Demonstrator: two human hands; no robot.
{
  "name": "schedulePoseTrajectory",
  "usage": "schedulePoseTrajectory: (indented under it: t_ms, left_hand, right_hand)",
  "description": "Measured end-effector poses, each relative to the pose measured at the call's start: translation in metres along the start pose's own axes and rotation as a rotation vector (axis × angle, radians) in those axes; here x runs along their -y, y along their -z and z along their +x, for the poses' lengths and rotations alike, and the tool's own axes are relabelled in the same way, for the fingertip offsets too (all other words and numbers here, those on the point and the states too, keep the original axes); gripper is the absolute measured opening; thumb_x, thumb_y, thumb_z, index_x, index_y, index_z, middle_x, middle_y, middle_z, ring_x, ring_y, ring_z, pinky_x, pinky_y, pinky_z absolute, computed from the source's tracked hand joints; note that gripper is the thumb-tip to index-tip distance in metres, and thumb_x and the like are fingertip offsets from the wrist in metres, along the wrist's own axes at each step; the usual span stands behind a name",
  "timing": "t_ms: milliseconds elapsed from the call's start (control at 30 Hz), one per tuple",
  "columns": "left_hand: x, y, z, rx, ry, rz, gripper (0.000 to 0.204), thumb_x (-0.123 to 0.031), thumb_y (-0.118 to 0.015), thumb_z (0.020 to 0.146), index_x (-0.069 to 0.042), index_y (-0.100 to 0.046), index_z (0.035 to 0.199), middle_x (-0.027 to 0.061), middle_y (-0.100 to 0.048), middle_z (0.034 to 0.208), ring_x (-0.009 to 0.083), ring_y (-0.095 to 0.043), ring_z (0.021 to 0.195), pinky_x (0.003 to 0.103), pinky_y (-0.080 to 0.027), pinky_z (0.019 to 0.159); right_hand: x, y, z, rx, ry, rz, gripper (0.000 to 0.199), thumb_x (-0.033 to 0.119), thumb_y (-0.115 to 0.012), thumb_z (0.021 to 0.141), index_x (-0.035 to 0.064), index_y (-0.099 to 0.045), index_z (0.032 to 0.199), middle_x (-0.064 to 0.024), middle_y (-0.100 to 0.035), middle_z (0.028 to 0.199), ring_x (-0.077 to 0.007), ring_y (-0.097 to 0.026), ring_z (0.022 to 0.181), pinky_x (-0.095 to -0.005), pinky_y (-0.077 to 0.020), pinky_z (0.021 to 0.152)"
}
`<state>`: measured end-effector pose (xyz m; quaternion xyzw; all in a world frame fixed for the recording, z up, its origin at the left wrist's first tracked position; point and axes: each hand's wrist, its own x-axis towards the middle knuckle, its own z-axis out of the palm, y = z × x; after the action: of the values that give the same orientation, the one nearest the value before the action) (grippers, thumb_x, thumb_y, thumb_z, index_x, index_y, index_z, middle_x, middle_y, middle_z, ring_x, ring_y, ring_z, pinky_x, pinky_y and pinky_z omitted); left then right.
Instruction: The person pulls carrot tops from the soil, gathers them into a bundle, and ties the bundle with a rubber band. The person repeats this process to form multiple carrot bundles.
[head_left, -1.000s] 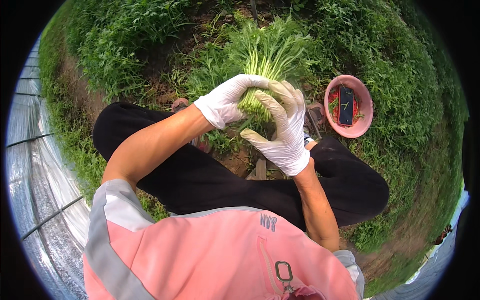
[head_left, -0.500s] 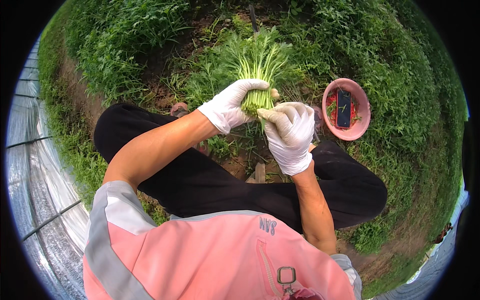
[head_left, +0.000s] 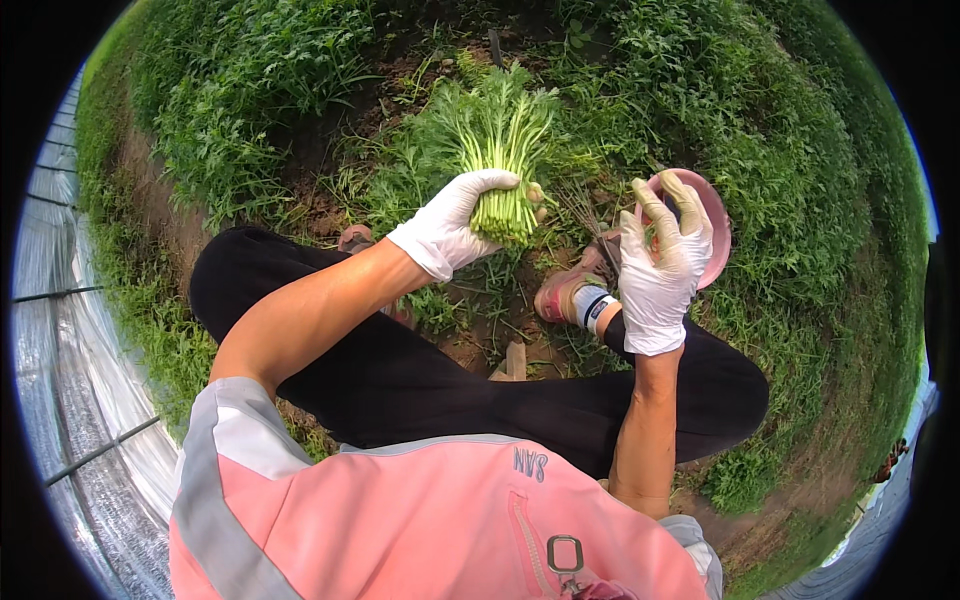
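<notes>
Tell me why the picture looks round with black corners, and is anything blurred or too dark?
Head view: a fisheye lens bends the field into a circle, leaving black corners. Soft daylight, no hard shadows or glare. The left hand gripping the bunch of greens and the open right hand by the pink bowl look sharp; the plastic sheeting warps at the rim.

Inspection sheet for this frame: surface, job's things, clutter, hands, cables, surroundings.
Surface: bare soil between rows of leafy green plants.
Job's things: bunch of cut green stalks, cut ends downward.
Clutter: pink bowl on the ground, its contents hidden by the right hand.
Hands: left hand, white glove, closed round the bunch; right hand, white glove, open in front of the bowl, holding nothing.
Cables: nothing seen.
Surroundings: plastic sheeting on the left; person crouching, pink shoe.
</notes>
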<state>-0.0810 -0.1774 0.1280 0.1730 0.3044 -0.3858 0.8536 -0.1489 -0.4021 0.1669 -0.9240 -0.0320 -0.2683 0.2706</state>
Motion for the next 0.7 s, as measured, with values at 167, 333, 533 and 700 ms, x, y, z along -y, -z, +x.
schedulePoseTrajectory:
  t_ms: [167,333,533,700]
  left_hand:
    - [0.004,-0.003,-0.003,0.061,-0.026,0.088,0.030,-0.004,-0.059,0.090,0.008,-0.054,0.118,0.0196,-0.066,0.109,0.0281,-0.068,0.099,0.046,-0.059,0.092]
    - [0.002,0.003,-0.005,0.075,-0.012,0.177,0.037,-0.007,-0.059,0.091,0.008,-0.054,0.124,0.0180,-0.066,0.115,0.0283,-0.067,0.104,0.042,-0.059,0.091]
    - [0.006,0.004,-0.009,0.159,-0.006,0.247,0.038,-0.009,-0.059,0.091,0.009,-0.055,0.124,0.0188,-0.064,0.119,0.0266,-0.066,0.106,0.039,-0.056,0.095]
    - [0.004,0.007,-0.010,0.127,-0.027,0.233,0.038,-0.009,-0.060,0.091,0.009,-0.054,0.124,0.0204,-0.063,0.120,0.0282,-0.065,0.108,0.041,-0.055,0.098]
  right_hand:
    - [0.029,-0.024,-0.013,0.081,-0.019,0.236,0.021,0.010,-0.079,0.075,0.0121,-0.073,0.096,-0.0032,-0.068,0.089,-0.0241,-0.061,0.088,-0.0385,-0.0472,0.081]
    - [0.035,-0.047,-0.029,0.197,-0.326,0.562,0.027,0.007,-0.078,0.078,0.0054,-0.073,0.105,-0.0075,-0.070,0.088,-0.0222,-0.065,0.077,-0.0345,-0.0521,0.072]
    - [0.039,-0.065,-0.038,0.174,-0.417,0.730,0.023,0.003,-0.076,0.080,0.0035,-0.072,0.103,-0.0100,-0.070,0.089,-0.0171,-0.067,0.075,-0.0292,-0.0526,0.070]
    - [0.045,-0.066,-0.036,0.150,-0.324,0.654,0.021,0.003,-0.073,0.084,0.0028,-0.071,0.105,-0.0086,-0.070,0.086,-0.0160,-0.066,0.073,-0.0285,-0.0522,0.069]
